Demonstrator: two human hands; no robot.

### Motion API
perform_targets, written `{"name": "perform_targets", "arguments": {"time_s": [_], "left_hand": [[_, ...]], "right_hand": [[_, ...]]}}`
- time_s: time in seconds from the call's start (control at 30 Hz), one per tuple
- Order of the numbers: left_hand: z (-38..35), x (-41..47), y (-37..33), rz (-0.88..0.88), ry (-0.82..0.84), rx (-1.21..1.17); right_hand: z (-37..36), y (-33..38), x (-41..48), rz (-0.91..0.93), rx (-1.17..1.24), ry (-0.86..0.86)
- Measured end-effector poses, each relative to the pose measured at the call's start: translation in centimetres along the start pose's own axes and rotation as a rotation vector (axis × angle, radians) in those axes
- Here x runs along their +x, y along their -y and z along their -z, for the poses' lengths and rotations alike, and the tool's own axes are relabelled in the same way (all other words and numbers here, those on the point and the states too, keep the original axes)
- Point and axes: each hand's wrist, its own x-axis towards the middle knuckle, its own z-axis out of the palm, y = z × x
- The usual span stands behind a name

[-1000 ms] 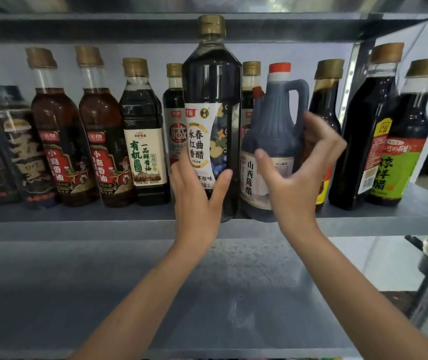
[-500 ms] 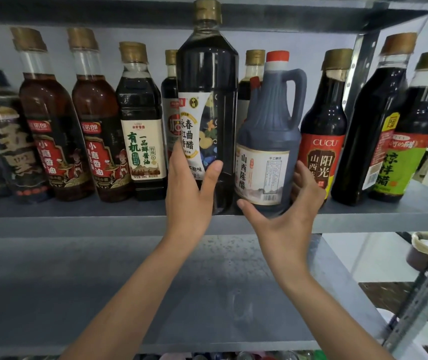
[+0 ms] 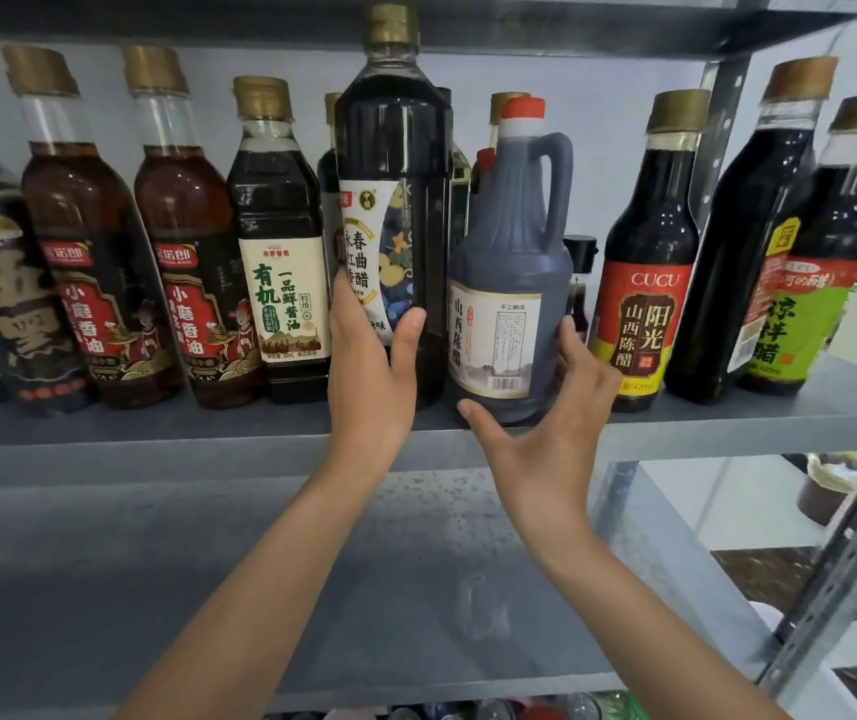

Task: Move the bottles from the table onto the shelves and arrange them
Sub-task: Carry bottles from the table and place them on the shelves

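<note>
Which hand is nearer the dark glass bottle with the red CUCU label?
Right. The right hand holds the red-capped grey plastic jug just left of the CUCU bottle; the left hand grips the tall dark bottle farther left.

Soft, even light, faint sheen on the tall dark gold-capped glass bottle (image 3: 395,137). Fisheye edges bend, and the far-left black-labelled bottle (image 3: 0,293) looks smeary.

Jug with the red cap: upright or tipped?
Upright. The jug stands on the shelf, cap up; the right hand grips its base.
</note>
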Motion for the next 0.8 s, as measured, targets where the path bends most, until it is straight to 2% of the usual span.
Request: {"name": "perform_targets", "arguments": {"time_s": [0.3,0.4,0.47,0.6,0.67,0.73,0.8], "left_hand": [[0.3,0.0,0.0,0.015,0.035,0.051],[1.0,-2.0,0.1,0.009,0.098,0.280],[1.8,-4.0,0.5,-0.065,0.147,0.481],[3.3,-8.7,2.7,-0.371,0.191,0.626],[3.6,-11.5,4.4,-0.514,0.238,0.650],[3.4,-14.6,5.9,-0.544,0.379,0.665],[3.2,-18.1,7.6,-0.496,0.621,0.692]], "right_hand": [[-1.2,0.3,0.0,0.029,-0.104,-0.064],[-0.9,0.3,-0.5,0.027,-0.116,-0.057],[-0.2,0.1,-1.4,0.055,-0.146,-0.034],[2.1,-1.1,-6.1,0.236,-0.391,0.130],[3.1,-1.7,-9.7,0.196,-0.506,0.252],[4.0,-2.2,-13.4,0.094,-0.624,0.367],[5.1,-2.7,-17.1,0.006,-0.717,0.463]]}}
